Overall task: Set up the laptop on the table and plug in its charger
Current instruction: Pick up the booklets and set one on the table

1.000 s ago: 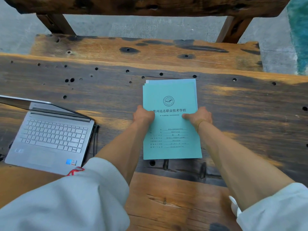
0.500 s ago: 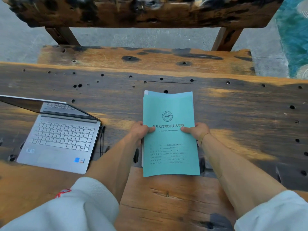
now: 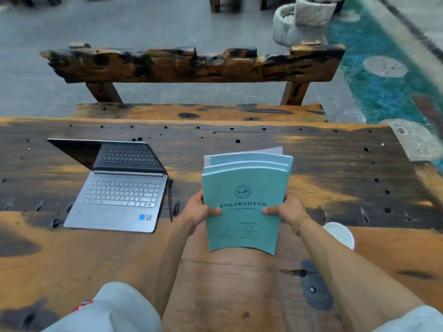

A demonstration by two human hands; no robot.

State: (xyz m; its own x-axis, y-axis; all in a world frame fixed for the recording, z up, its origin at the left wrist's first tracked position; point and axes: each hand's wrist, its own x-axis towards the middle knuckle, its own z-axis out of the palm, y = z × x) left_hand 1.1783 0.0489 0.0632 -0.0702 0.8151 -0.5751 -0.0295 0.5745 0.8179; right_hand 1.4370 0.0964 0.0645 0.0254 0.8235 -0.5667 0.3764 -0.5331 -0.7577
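Note:
A silver laptop stands open on the wooden table, left of centre, its dark screen tilted far back. A thin black cable runs along the laptop's right edge; no charger brick is visible. In the middle, my left hand and my right hand hold a stack of teal booklets by its two sides, lifted off the table and tilted up toward me, the pages fanning at the top.
A white cup sits on the table just right of my right forearm. A rough wooden bench stands beyond the far edge. Stone pots and a teal painted floor strip lie at the upper right.
The booklet stack was lying flat on the table under both hands; now it is pulled toward me and raised off the surface. My view has tipped up, showing the bench and floor.

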